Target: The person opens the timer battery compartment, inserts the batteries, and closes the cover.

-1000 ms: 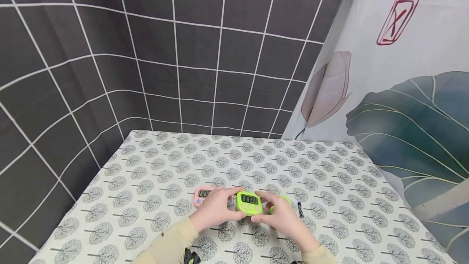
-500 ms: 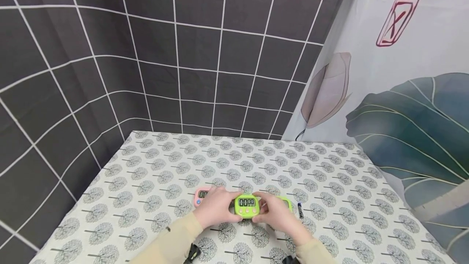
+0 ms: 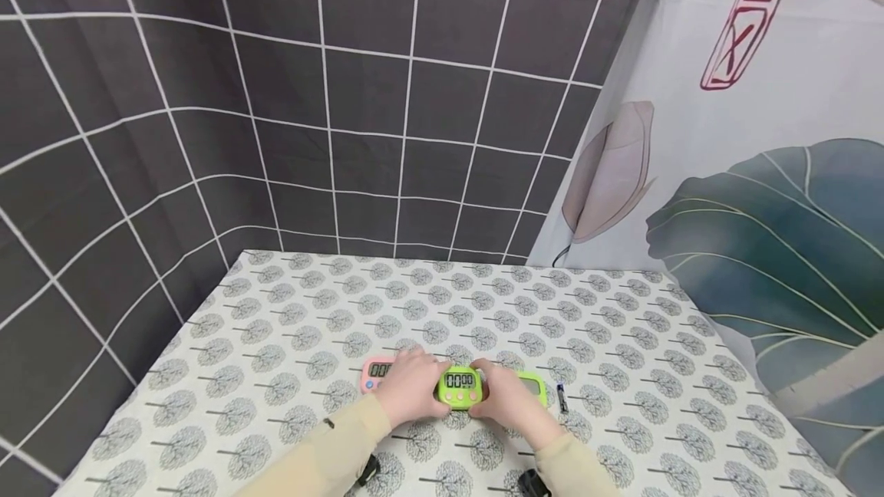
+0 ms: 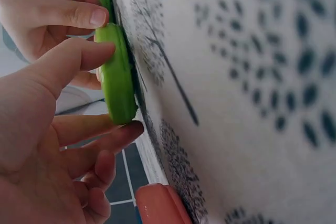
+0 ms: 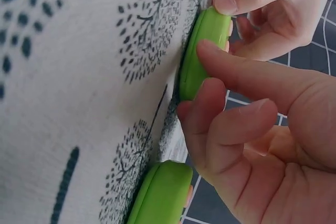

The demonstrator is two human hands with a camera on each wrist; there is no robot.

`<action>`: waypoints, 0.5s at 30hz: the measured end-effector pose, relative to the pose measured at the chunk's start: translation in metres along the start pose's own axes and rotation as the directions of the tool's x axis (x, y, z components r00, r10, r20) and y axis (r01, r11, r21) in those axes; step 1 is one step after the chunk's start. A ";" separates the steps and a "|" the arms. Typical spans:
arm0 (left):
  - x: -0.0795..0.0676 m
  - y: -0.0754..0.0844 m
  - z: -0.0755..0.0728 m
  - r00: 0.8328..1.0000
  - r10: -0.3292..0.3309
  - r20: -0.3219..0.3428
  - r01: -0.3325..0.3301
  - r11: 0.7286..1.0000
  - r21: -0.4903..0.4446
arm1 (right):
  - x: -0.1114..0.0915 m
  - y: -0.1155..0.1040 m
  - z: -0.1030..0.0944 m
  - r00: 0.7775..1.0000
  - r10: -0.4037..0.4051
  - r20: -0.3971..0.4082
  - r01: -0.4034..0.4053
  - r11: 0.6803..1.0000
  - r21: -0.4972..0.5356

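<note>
A lime-green digital kitchen timer (image 3: 459, 388) sits on the cloth between both hands, its screen facing up and showing zeros above a row of buttons. My left hand (image 3: 412, 386) pinches its left end with thumb and fingers. At the opposite end my right hand (image 3: 507, 403) grips it the same way. The left wrist view shows the timer (image 4: 118, 85) edge-on, close against the cloth. A pink timer (image 3: 373, 373) lies partly hidden behind the left hand. Beyond the right hand is a second green timer (image 3: 536, 386), also partly covered.
A small dark battery (image 3: 562, 397) lies right of the second green timer. The table is covered by a tree-patterned cloth (image 3: 311, 313). A dark gridded curtain (image 3: 373, 159) hangs behind, and a leaf-printed one (image 3: 746, 236) at the right.
The held green timer, tilted a second ago, has straightened and come down onto the cloth between both hands. The view has shifted slightly.
</note>
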State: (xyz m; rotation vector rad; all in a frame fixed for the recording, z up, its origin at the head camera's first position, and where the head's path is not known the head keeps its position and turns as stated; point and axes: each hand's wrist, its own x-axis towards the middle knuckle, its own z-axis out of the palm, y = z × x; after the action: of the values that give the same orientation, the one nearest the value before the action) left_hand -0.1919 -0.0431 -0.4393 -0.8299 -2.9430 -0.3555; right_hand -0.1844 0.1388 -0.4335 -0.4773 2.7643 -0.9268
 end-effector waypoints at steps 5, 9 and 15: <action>0.001 -0.001 0.001 1.000 -0.008 0.004 0.008 0.999 0.033 | 0.000 0.000 0.001 1.000 0.004 -0.012 -0.004 1.000 0.012; 0.000 -0.002 0.001 1.000 -0.009 0.019 0.009 0.999 0.034 | -0.003 0.003 0.002 0.999 0.020 -0.040 -0.019 0.999 0.033; 0.002 0.000 -0.002 0.999 -0.038 0.007 0.038 0.999 0.005 | -0.011 0.012 -0.007 0.989 0.005 -0.148 0.002 0.999 0.046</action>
State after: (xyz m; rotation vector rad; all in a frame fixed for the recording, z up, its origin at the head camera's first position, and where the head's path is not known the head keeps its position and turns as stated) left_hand -0.1932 -0.0428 -0.4371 -0.7775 -2.9682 -0.3475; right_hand -0.1792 0.1557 -0.4351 -0.4142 2.8671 -1.0640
